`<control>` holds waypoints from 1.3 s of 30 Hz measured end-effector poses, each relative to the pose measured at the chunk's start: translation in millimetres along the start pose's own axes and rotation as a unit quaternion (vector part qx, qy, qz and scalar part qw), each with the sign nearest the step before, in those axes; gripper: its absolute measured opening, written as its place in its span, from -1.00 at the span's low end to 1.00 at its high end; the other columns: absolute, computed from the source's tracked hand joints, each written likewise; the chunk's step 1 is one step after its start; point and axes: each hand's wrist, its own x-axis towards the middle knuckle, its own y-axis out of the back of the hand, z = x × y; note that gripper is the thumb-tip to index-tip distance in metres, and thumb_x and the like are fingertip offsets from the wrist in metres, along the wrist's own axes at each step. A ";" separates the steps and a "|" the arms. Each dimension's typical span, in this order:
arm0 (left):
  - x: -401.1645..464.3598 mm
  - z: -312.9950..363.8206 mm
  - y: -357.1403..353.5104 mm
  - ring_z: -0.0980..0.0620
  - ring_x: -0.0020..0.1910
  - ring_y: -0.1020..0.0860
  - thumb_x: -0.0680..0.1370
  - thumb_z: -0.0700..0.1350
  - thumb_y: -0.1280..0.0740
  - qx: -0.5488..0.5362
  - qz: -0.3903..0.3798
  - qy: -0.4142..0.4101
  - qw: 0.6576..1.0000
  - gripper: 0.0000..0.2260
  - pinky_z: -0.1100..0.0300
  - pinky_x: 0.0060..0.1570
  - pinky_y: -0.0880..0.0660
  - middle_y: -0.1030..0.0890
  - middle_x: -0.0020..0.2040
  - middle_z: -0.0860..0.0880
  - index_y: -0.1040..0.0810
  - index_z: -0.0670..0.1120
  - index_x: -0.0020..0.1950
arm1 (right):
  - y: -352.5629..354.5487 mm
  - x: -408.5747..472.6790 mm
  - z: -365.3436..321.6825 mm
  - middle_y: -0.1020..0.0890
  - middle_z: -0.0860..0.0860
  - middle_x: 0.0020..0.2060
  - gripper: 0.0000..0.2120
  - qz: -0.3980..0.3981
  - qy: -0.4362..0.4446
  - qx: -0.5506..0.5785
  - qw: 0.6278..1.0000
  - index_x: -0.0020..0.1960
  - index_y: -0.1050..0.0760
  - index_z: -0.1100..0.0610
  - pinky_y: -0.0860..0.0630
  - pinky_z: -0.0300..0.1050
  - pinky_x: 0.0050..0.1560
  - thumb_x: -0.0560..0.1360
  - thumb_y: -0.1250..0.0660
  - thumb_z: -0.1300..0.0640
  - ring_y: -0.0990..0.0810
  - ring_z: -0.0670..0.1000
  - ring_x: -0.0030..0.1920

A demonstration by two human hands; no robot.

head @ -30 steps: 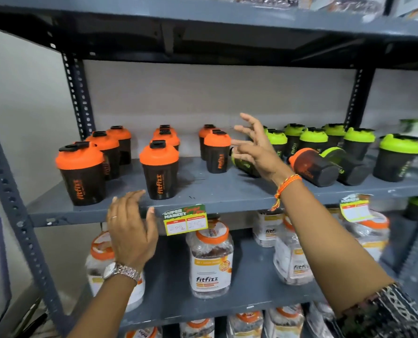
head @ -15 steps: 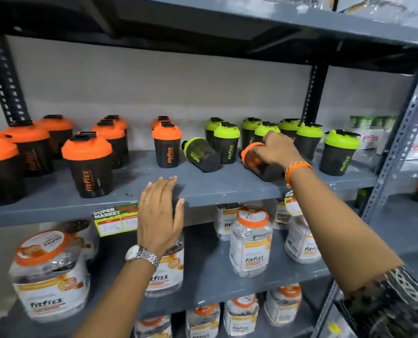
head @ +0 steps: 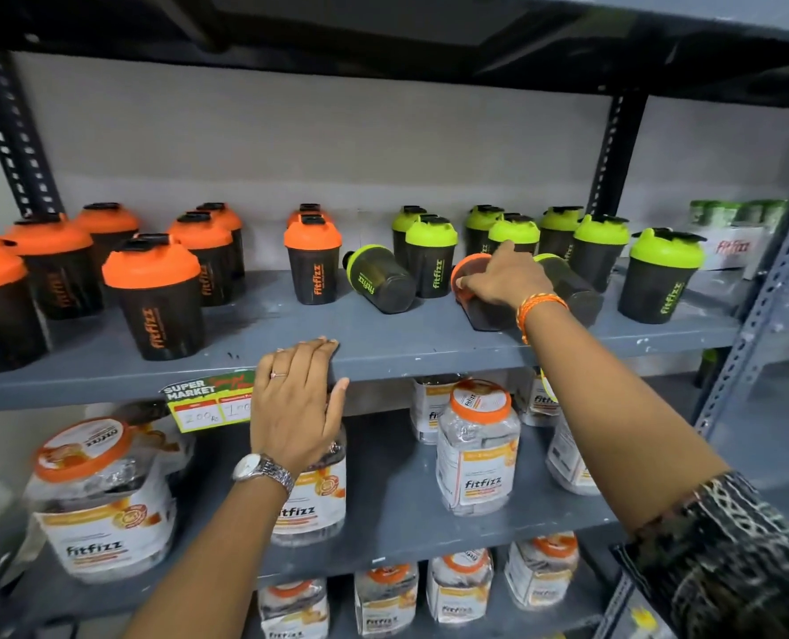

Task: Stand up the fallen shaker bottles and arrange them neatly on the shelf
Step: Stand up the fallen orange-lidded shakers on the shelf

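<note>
Black shaker bottles stand on a grey metal shelf (head: 429,336): orange-lidded ones (head: 153,295) on the left, green-lidded ones (head: 431,255) on the right. Three lie on their sides: a green-lidded one (head: 381,285) in the middle, an orange-lidded one (head: 477,299) under my right hand (head: 505,279), and a green-lidded one (head: 572,288) just behind that hand. My right hand grips the fallen orange-lidded bottle at its lid end. My left hand (head: 295,398) rests with its fingers curled over the shelf's front edge, holding no bottle.
The shelf below (head: 383,514) holds clear jars with orange lids (head: 477,447). A price tag (head: 208,401) hangs on the shelf edge beside my left hand. Perforated uprights (head: 752,325) frame the rack on the right. More goods sit on a neighbouring shelf (head: 733,237).
My right hand reached right and closed on the fallen orange-lidded bottle. My left hand rose and settled on the shelf's front edge. The view shifted right.
</note>
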 end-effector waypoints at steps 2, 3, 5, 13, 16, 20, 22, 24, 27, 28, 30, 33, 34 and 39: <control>0.2 0.8 -0.2 -0.09 0.20 -0.52 0.59 0.09 -0.18 0.003 0.001 0.002 1.000 -0.60 -0.03 0.25 -0.33 -0.59 0.27 -0.05 -0.50 -0.08 0.33 | 1.5 0.5 -1.3 -0.50 0.27 0.33 -0.15 -0.002 -0.008 0.005 1.000 0.43 -0.23 0.29 -0.46 0.11 0.24 0.37 -0.45 -0.20 -0.47 0.32 0.34; 0.4 1.2 -0.2 -0.09 0.19 -0.52 0.59 0.09 -0.18 0.003 0.000 0.003 1.000 -0.60 -0.03 0.25 -0.33 -0.59 0.27 -0.05 -0.50 -0.08 0.33 | 2.7 1.2 -1.7 -0.50 0.27 0.33 -0.11 -0.005 -0.015 0.009 1.000 0.43 -0.22 0.31 -0.46 0.09 0.22 0.35 -0.47 -0.20 -0.47 0.31 0.34; 0.5 2.0 0.1 -0.09 0.19 -0.52 0.59 0.09 -0.18 0.005 -0.002 0.006 1.000 -0.60 -0.03 0.25 -0.33 -0.59 0.26 -0.05 -0.50 -0.08 0.32 | 5.9 -0.4 -3.6 -0.51 0.24 0.31 -0.08 -0.014 -0.031 0.016 0.999 0.42 -0.24 0.32 -0.47 0.04 0.15 0.29 -0.50 -0.20 -0.49 0.29 0.33; 0.0 6.3 5.3 -0.09 0.21 -0.52 0.59 0.10 -0.15 -0.011 -0.017 0.020 1.000 -0.60 -0.03 0.29 -0.31 -0.59 0.26 -0.05 -0.49 -0.07 0.33 | 10.8 -11.1 10.3 -0.65 0.18 0.04 -0.51 -0.044 -0.047 0.190 0.980 -0.05 -0.54 0.22 -0.64 0.13 0.05 0.25 -0.52 -0.14 -0.64 0.21 0.04; -1.0 5.8 7.3 -0.08 0.23 -0.52 0.61 0.10 -0.15 -0.013 -0.024 0.020 0.999 -0.60 -0.03 0.31 -0.31 -0.59 0.28 -0.04 -0.48 -0.06 0.34 | 6.8 -16.0 16.5 -0.66 0.16 -0.04 -0.56 -0.055 -0.071 0.298 0.950 -0.15 -0.45 0.12 -0.66 0.21 0.00 0.21 -0.55 -0.12 -0.68 0.20 -0.06; -1.2 6.2 11.3 -0.06 0.26 -0.50 0.62 0.10 -0.13 -0.018 -0.038 0.022 0.999 -0.60 -0.03 0.35 -0.30 -0.57 0.30 -0.02 -0.46 -0.05 0.37 | 6.0 -26.3 11.5 -0.68 0.13 -0.14 -0.67 -0.086 -0.073 0.430 0.896 -0.05 -0.48 0.18 -0.68 0.04 -0.12 0.38 -0.54 0.03 -0.70 0.12 -0.17; -1.7 6.1 14.2 -0.05 0.29 -0.49 0.63 0.10 -0.13 -0.026 -0.047 0.023 0.998 -0.61 -0.02 0.37 -0.29 -0.55 0.33 -0.01 -0.45 -0.03 0.38 | 5.5 -31.7 5.1 -0.70 0.14 -0.10 -0.64 -0.117 -0.058 0.497 0.858 0.11 -0.53 0.24 -0.69 0.01 -0.17 0.42 -0.52 0.09 -0.72 0.10 -0.14; -2.4 5.5 16.7 -0.03 0.31 -0.47 0.63 0.09 -0.14 -0.040 -0.052 0.022 0.998 -0.62 -0.01 0.40 -0.27 -0.54 0.35 0.00 -0.43 -0.02 0.40 | 2.3 -36.9 -3.9 -0.70 0.18 -0.02 -0.64 -0.145 -0.031 0.560 0.815 0.20 -0.54 0.28 -0.69 0.06 -0.10 0.46 -0.48 0.17 -0.71 0.11 -0.07; -3.3 3.0 20.3 -0.04 0.34 -0.46 0.63 0.04 -0.15 -0.054 -0.057 0.020 0.997 -0.62 0.00 0.44 -0.22 -0.53 0.37 -0.01 -0.43 -0.02 0.41 | -6.7 -43.2 -22.5 -0.69 0.14 -0.07 -0.73 -0.197 0.031 0.629 0.751 0.21 -0.53 0.28 -0.66 0.10 0.03 0.52 -0.38 0.29 -0.69 0.08 -0.04; -3.9 2.2 20.9 -0.06 0.34 -0.47 0.63 0.03 -0.15 -0.053 -0.058 0.016 0.997 -0.62 0.01 0.44 -0.20 -0.53 0.38 -0.03 -0.44 -0.04 0.41 | -10.9 -44.7 -29.5 -0.69 0.13 -0.06 -0.74 -0.214 0.052 0.642 0.734 0.22 -0.53 0.28 -0.64 0.12 0.08 0.53 -0.35 0.32 -0.68 0.08 -0.01; -5.5 -0.3 22.1 -0.10 0.32 -0.51 0.62 -0.01 -0.17 -0.043 -0.051 0.009 0.998 -0.62 0.04 0.44 -0.16 -0.56 0.35 -0.07 -0.46 -0.08 0.40 | -22.0 -45.6 -45.1 -0.68 0.14 0.01 -0.70 -0.242 0.088 0.649 0.716 0.26 -0.51 0.28 -0.60 0.15 0.16 0.53 -0.32 0.36 -0.65 0.11 0.09; -7.6 -1.7 20.9 -0.12 0.31 -0.54 0.59 -0.06 -0.23 -0.025 -0.039 0.003 0.999 -0.63 0.05 0.45 -0.14 -0.58 0.32 -0.09 -0.48 -0.10 0.39 | -40.6 -48.0 -69.0 -0.66 0.14 0.06 -0.69 -0.268 0.121 0.636 0.713 0.26 -0.49 0.25 -0.64 0.01 0.06 0.53 -0.30 0.42 -0.65 0.09 0.10; -7.2 -1.9 19.6 -0.12 0.30 -0.54 0.59 -0.07 -0.26 -0.024 -0.038 0.004 0.999 -0.63 0.05 0.45 -0.14 -0.59 0.32 -0.09 -0.49 -0.10 0.39 | -47.9 -48.6 -76.2 -0.65 0.14 0.06 -0.66 -0.274 0.127 0.636 0.710 0.27 -0.47 0.26 -0.66 -0.04 0.02 0.52 -0.29 0.44 -0.65 0.07 0.09; -6.6 -1.8 14.2 -0.11 0.26 -0.55 0.56 -0.13 -0.33 -0.025 -0.025 0.002 0.999 -0.64 0.04 0.45 -0.18 -0.60 0.29 -0.09 -0.50 -0.11 0.36 | -81.9 -42.5 -95.1 -0.57 0.14 0.16 -0.62 -0.321 0.154 0.636 0.685 0.29 -0.40 0.25 -0.52 0.03 0.28 0.52 -0.25 0.51 -0.54 0.13 0.24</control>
